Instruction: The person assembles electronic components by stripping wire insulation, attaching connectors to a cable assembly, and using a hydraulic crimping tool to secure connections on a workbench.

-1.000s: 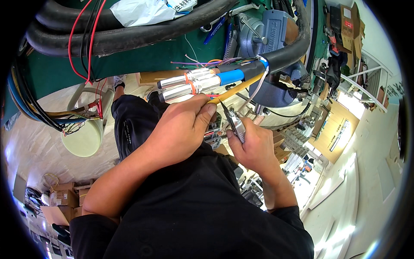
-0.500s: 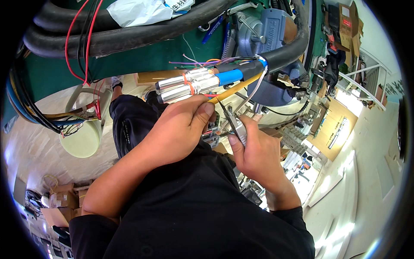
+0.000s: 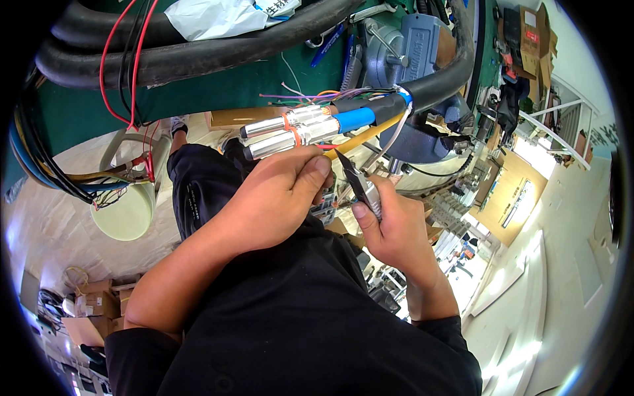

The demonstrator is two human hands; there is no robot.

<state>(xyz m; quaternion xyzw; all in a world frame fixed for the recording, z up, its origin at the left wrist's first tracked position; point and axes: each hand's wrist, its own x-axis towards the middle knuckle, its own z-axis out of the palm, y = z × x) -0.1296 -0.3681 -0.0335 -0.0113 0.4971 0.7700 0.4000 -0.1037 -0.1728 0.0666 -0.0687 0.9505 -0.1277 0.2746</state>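
Yellow cable is pinched by left hand near silver connectors; right hand grips probable knife.

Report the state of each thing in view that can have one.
Yellow wire, nearly straight
Utility knife, blade out, tip close to the wire, contact unclear
Left grip, closed on the wire
Right grip, closed around the knife
Thick black cable, bent
Silver connectors, side by side
White bag, crumpled
Cardboard box, flap open

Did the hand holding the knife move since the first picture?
Yes, a little: the right hand has shifted slightly to the right, judged against the blue-grey vise.
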